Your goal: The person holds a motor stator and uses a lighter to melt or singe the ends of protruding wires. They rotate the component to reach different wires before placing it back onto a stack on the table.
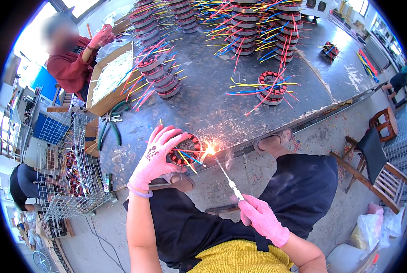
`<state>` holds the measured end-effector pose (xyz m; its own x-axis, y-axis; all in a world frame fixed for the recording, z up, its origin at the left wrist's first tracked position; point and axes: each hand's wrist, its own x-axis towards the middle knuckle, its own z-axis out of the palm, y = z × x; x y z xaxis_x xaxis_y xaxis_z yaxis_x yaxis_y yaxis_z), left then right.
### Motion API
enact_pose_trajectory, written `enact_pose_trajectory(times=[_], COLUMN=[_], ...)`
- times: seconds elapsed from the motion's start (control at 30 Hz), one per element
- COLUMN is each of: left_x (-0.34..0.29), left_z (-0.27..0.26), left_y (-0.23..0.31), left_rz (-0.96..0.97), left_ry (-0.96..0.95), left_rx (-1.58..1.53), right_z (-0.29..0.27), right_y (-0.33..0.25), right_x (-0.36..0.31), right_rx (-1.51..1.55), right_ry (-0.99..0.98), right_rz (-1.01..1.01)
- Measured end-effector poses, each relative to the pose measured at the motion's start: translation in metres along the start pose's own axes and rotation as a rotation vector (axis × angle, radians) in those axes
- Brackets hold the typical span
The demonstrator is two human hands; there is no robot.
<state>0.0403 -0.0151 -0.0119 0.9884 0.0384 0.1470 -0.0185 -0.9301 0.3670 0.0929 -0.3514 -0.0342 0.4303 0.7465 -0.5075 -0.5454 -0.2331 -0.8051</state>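
Observation:
My left hand (155, 152), in a pink glove, grips a motor stator (190, 144) at the near edge of the table. The stator has red windings around its ring, with blue, yellow and red wires sticking out. In my right hand (263, 217), also gloved in pink, is a slim rod-shaped tool (231, 183) with a pale handle. Its thin tip points at the wire ends beside the stator, where a bright orange-white spark (210, 149) glows. The glare hides the exact contact point. Thin smoke drifts below it.
Tall stacks of wired stators (244, 27) stand at the back, with a shorter stack (160, 75) nearer. A single stator (272, 87) lies to the right. Green-handled pliers (109, 128) rest left, by a cardboard box (117, 82) and a wire basket (78, 168). A person (71, 63) works at far left.

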Motion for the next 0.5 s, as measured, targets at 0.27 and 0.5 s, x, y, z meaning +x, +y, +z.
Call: enact_pose_trajectory(times=[0.27, 0.5], left_x=[-0.0007, -0.0009], left_z=[0.0014, 0.0019], left_y=[0.0000, -0.0001], left_rz=[-0.013, -0.003], left_ry=[0.007, 0.021], left_rx=[-0.008, -0.008], right_z=[-0.0031, -0.0054], right_y=[0.0025, 0.0030], right_x=[0.0007, 0.0011], right_rx=[-0.005, -0.085], right_ry=[-0.002, -0.011], right_rz=[0.005, -0.035])
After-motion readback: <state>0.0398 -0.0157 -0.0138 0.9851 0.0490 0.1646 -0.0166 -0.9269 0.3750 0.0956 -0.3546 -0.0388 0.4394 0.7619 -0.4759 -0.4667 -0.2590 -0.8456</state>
